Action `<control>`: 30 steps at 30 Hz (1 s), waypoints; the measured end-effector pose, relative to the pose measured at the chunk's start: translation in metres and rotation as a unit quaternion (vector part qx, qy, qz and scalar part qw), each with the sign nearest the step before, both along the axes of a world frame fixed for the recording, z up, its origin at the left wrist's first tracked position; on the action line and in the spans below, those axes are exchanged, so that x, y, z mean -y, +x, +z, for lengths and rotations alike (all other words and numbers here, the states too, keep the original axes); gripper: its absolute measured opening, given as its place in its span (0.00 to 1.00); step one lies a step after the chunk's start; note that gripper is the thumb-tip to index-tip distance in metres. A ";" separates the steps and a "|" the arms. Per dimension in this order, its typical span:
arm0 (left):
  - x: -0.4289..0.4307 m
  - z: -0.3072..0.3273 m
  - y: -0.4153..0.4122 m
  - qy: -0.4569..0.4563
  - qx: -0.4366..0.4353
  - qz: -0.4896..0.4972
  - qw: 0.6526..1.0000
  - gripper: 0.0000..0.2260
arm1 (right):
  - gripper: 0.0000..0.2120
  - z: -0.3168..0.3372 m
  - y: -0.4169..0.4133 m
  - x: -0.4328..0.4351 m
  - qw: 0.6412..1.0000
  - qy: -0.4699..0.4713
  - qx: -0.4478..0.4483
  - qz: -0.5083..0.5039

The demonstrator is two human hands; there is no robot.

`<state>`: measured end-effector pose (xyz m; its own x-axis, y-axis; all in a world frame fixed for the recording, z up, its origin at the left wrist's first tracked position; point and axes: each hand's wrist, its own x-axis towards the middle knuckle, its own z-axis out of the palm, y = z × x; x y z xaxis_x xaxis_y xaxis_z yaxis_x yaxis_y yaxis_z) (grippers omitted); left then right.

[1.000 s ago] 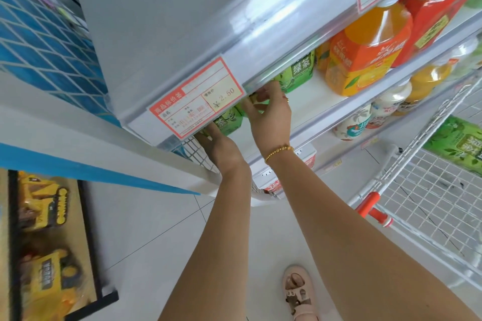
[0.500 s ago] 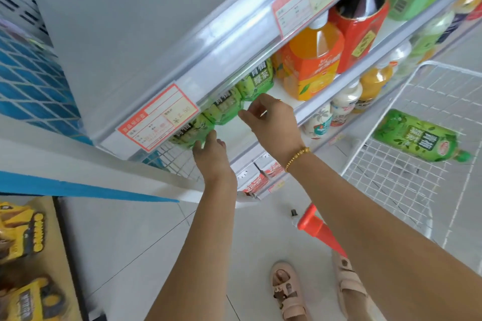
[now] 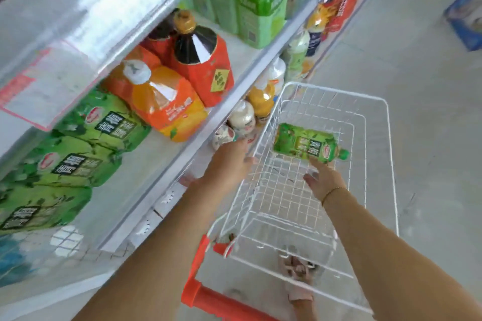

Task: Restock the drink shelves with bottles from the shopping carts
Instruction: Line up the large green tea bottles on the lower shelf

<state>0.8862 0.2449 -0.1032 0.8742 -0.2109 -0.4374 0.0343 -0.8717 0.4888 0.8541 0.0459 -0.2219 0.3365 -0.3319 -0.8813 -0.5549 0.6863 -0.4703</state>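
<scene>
- Lying on its side in the white wire cart (image 3: 339, 91), toward its far end, a green tea bottle (image 3: 305, 143) points its cap to the right.
- The right hand (image 3: 324, 181) hovers inside the cart just on the near side of that bottle. Its fingers are straight and slightly spread and grip nothing. Whether the fingertips touch the bottle I cannot tell.
- The left hand (image 3: 229, 164) hangs over the cart's left rim, close to the shelf's front edge, with fingers loose, blurred and holding nothing.
- On the shelf (image 3: 146, 164), three more green tea bottles (image 3: 78, 161) sit in a row at its left end.
- An orange juice bottle (image 3: 161, 101) stands just right of them, touching a red-labelled dark bottle (image 3: 200, 60).
- Small bottles (image 3: 242, 117) line the lower shelf near the cart's far left corner.
- A red handle (image 3: 208, 297) runs along the cart's near edge, and a sandalled foot (image 3: 297, 268) shows through the wire.
</scene>
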 end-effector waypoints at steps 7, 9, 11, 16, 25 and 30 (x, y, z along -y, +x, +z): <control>-0.002 -0.025 0.009 -0.114 0.016 0.003 0.993 0.18 | 0.07 -0.054 0.041 0.023 0.992 0.072 0.008 -0.100; -0.005 -0.028 0.014 -0.120 -0.019 0.016 0.992 0.19 | 0.10 -0.062 0.048 0.028 0.991 0.080 -0.003 -0.109; -0.005 -0.028 0.020 -0.121 -0.052 0.027 0.991 0.20 | 0.18 -0.060 0.052 0.029 0.990 0.091 -0.020 -0.110; -0.002 -0.025 0.025 -0.101 -0.079 0.049 0.991 0.19 | 0.29 -0.048 0.067 0.030 0.990 0.067 0.023 -0.121; 0.011 -0.012 0.021 -0.045 -0.067 0.049 0.996 0.17 | 0.35 0.021 0.057 0.028 0.944 -0.314 0.076 0.065; 0.022 0.024 0.006 -0.069 -0.104 0.076 0.989 0.30 | 0.35 0.104 0.018 0.045 0.895 -0.339 0.209 0.199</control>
